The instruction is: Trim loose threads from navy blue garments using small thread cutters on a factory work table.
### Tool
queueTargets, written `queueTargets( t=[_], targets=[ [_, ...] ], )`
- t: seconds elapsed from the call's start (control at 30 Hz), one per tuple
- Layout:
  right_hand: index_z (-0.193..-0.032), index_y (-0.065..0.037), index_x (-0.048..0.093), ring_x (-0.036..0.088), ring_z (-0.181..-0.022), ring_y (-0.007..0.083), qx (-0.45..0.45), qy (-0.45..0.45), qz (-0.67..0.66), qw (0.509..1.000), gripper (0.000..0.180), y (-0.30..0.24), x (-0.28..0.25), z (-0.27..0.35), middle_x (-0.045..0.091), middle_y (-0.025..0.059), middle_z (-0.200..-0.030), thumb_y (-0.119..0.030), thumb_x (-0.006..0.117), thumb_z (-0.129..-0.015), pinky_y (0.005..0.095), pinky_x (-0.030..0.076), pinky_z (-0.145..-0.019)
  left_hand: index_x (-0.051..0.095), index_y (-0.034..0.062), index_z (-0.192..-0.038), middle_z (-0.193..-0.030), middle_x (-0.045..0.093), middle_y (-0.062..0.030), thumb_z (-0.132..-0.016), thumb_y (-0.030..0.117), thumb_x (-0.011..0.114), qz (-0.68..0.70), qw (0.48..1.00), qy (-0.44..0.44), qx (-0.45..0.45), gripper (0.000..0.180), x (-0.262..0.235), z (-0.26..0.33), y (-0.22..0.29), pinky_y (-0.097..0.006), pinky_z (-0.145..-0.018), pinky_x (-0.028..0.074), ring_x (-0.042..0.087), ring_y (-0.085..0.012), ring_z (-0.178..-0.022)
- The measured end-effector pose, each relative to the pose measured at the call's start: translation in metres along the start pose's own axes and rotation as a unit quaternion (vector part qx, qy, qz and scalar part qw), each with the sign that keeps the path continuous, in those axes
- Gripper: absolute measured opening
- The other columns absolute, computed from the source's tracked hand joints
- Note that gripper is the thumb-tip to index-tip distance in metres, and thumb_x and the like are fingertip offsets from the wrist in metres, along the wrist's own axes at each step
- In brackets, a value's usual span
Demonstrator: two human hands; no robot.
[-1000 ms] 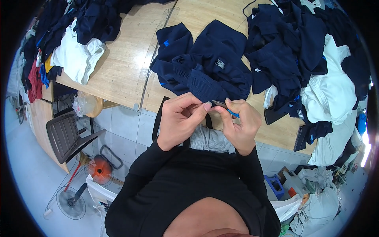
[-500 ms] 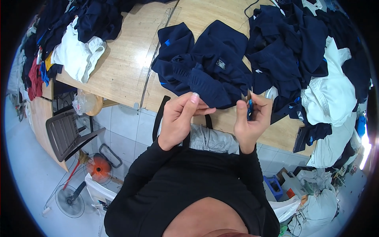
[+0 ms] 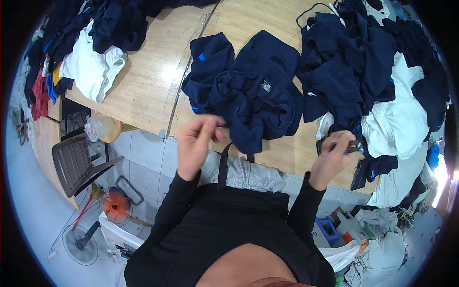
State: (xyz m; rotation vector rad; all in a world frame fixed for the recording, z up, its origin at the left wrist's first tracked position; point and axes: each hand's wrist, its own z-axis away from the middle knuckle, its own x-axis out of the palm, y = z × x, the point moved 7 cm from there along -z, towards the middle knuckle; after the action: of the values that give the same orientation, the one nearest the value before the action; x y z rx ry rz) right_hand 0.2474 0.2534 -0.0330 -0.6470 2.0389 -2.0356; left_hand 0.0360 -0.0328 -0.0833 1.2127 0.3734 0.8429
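Note:
A navy garment with a small white printed mark lies bunched on the wooden table in front of me. Its gathered edge hangs toward the table's near side. My left hand is raised just left of that edge, apart from it. Its thumb and fingers are drawn together; whatever they may pinch is too small to make out. Out to the right, my right hand is closed around small thread snips, whose blades point right. It is a little blurred and near a heap of navy clothes.
White garments lie at the right edge of the table, and another white garment with navy ones sits at the left. Grey cloth is at my lap. A plastic chair and two fans, one orange, stand at lower left.
My left hand has let go of the navy garment and drawn back left. My right hand has swung right with the snips. The garment's edge has dropped onto the table.

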Motion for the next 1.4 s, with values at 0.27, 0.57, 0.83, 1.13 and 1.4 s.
queueTargets(
  t=[0.27, 0.57, 0.83, 1.13, 1.4],
  targets=[
    [-0.121, -0.004, 0.076, 0.065, -0.089, 0.0110, -0.038, -0.048, 0.346, 0.936, 0.023, 0.032, 0.019, -0.005, 0.074, 0.0031, -0.099, -0.010, 0.079, -0.099, 0.0255, 0.049, -0.075, 0.065, 0.0007, -0.139, -0.135, 0.071, -0.0135, -0.098, 0.003, 0.075, -0.165, 0.956, 0.087, 0.226, 0.042, 0.014, -0.026, 0.067, -0.034, -0.105, 0.054, 0.068, -0.0227, -0.126],
    [-0.110, 0.003, 0.069, 0.060, -0.074, 0.0230, -0.101, -0.068, 0.359, 0.925, 0.018, 0.116, 0.018, 0.013, 0.061, 0.0110, -0.087, -0.007, 0.071, -0.096, 0.0342, 0.047, -0.067, 0.080, 0.0131, -0.128, -0.161, 0.055, -0.0135, -0.098, 0.030, 0.078, -0.500, 0.832, 0.052, 0.235, 0.035, 0.026, -0.085, 0.014, -0.063, -0.131, 0.018, 0.036, -0.0371, -0.160],
    [-0.110, 0.005, 0.070, 0.057, -0.072, 0.0206, -0.142, -0.055, 0.364, 0.919, 0.017, 0.104, 0.033, 0.010, 0.063, 0.0112, -0.088, -0.006, 0.070, -0.098, 0.0327, 0.045, -0.065, 0.075, 0.0114, -0.094, -0.096, 0.076, -0.0053, -0.094, 0.009, 0.082, 0.252, 0.775, -0.192, 0.547, 0.008, 0.059, 0.011, 0.258, -0.043, -0.088, 0.052, 0.076, -0.0247, -0.093],
    [-0.123, 0.013, 0.069, 0.070, -0.075, 0.0216, -0.607, -0.240, 0.674, 0.347, 0.031, 0.134, 0.042, 0.034, 0.073, 0.0196, -0.105, -0.013, 0.069, -0.106, 0.0322, 0.058, -0.068, 0.078, 0.0100, -0.101, -0.098, 0.073, -0.0060, -0.101, 0.020, 0.079, 0.277, 0.621, -0.157, 0.716, 0.010, 0.073, 0.045, 0.298, -0.032, -0.086, 0.057, 0.069, -0.0224, -0.095],
    [-0.108, 0.003, 0.071, 0.052, -0.070, 0.0145, -0.128, -0.064, 0.330, 0.933, 0.023, 0.120, 0.018, 0.008, 0.060, 0.0040, -0.083, -0.017, 0.076, -0.097, 0.0296, 0.041, -0.062, 0.080, 0.0048, -0.106, -0.098, 0.069, -0.0055, -0.100, 0.021, 0.082, 0.276, 0.533, -0.207, 0.773, 0.017, 0.077, 0.048, 0.319, -0.024, -0.085, 0.058, 0.064, -0.0186, -0.093]
  ],
)
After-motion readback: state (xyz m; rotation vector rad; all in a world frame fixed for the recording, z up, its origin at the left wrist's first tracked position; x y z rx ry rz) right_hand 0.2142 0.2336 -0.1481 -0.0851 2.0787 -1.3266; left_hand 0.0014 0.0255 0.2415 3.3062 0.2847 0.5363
